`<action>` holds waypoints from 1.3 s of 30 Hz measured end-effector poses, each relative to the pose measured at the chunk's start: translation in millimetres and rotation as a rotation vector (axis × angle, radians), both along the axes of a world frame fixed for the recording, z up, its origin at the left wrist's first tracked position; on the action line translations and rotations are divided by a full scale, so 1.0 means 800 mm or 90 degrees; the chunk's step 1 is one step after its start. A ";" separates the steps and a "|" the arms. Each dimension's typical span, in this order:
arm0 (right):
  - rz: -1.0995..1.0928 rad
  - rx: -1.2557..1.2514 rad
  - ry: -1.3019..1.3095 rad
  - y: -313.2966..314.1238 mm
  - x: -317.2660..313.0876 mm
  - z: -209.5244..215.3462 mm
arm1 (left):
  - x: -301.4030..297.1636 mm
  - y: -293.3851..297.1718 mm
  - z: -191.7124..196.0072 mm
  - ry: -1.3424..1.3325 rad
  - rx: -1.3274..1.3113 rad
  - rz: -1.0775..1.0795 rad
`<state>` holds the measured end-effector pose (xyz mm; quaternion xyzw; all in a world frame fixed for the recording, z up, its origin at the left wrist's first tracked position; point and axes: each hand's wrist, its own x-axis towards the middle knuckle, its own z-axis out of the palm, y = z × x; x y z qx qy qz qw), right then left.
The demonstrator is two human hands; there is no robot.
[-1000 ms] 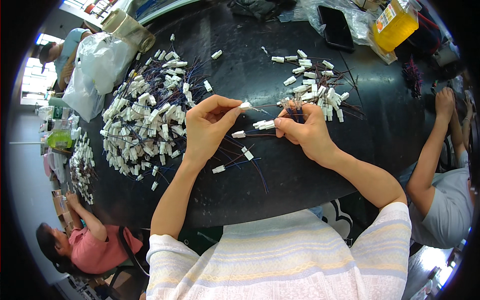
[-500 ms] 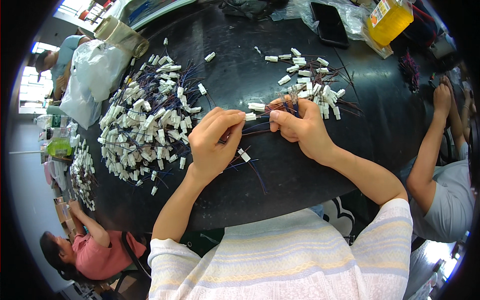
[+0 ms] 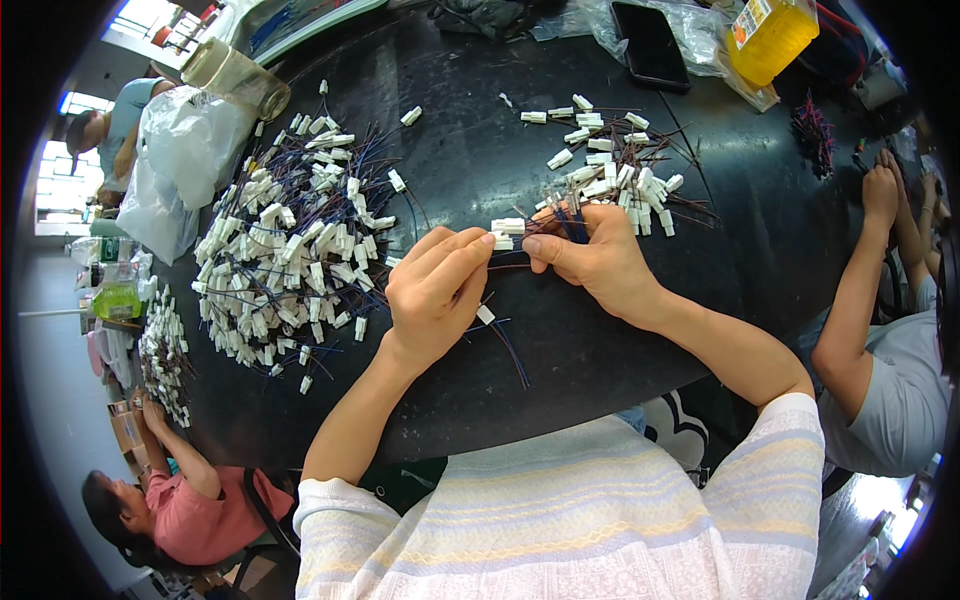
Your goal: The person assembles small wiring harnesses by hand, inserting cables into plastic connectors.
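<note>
Above the table my left hand [image 3: 436, 292] pinches a small white wire connector [image 3: 502, 242] between thumb and forefinger. A second white connector [image 3: 508, 226] lies right alongside it, on wires that run to my right hand. My right hand [image 3: 607, 262] is closed around a bunch of thin blue and brown wires [image 3: 574, 226], whose bare metal ends stick up past the fingers. Below my left hand, a connector with wires [image 3: 486, 314] rests on the black table. Its neighbours are partly hidden by that hand.
A large heap of white connectors on wires [image 3: 290, 235] spreads at the left, a smaller heap [image 3: 630, 165] at the back right. A phone [image 3: 650, 46], a yellow bottle [image 3: 772, 42], a clear jar [image 3: 236, 80] and a plastic bag [image 3: 180, 165] stand around. Other people sit at both sides.
My two hands have come closer together. The connector in my left hand now sits against the second connector, where a small gap was before. The whole view has shifted slightly.
</note>
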<state>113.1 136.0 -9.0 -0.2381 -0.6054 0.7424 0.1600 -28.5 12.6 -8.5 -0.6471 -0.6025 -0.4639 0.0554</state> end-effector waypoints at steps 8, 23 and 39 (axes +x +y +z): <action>0.004 0.072 -0.013 -0.003 0.000 0.001 | 0.004 0.000 0.001 0.049 -0.018 -0.008; 0.038 -0.205 0.113 -0.009 0.000 0.010 | 0.028 0.000 0.005 -0.439 -0.123 0.035; -0.190 -0.158 0.243 0.058 0.024 0.039 | -0.051 0.040 0.072 0.235 -0.088 0.164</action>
